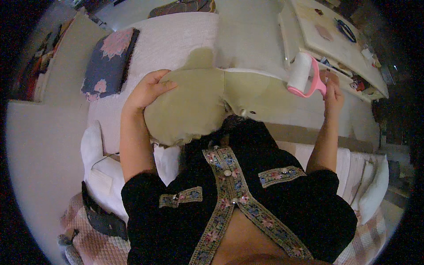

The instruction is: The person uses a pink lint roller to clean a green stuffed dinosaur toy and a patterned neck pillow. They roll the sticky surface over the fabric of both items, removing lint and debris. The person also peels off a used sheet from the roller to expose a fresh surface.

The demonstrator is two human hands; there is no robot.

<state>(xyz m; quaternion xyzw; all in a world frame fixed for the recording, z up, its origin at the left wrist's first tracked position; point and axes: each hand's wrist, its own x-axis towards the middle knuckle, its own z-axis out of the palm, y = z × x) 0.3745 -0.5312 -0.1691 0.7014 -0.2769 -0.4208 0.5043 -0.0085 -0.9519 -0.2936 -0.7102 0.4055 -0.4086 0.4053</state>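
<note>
My left hand is closed on the left edge of a soft olive-green plush piece, its thumb lying on top. A wider part with a small dark eye-like spot joins it on the right, so it looks like a stuffed toy; its full shape cannot be made out. It rests against my lap, over dark clothing. Held up at the right, a lint roller with a white roll and pink frame is gripped by its handle in my right hand. The roll is apart from the plush.
A bed with a pale pink cover bears a folded dark blue cloth with pink flowers at the left. To the far right stands a cream cabinet with small items inside. White pillows and a plaid quilt lie beside me.
</note>
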